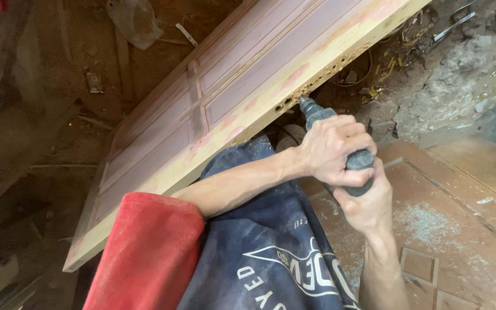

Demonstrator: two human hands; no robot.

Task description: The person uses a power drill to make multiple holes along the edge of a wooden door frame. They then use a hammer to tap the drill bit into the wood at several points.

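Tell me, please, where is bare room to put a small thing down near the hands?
The flat wooden panel right of both hands is bare, only dusty. The door face left of the drill is bare too, but it slopes. It is crowded under the door's edge, with debris, and where the left hand and right hand grip.

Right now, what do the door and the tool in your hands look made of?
Door: wood, pale bare grain along the edge, faded pinkish paint on the panels. Tool: dark grey, probably plastic or rubber casing; both the left hand and right hand grip it.
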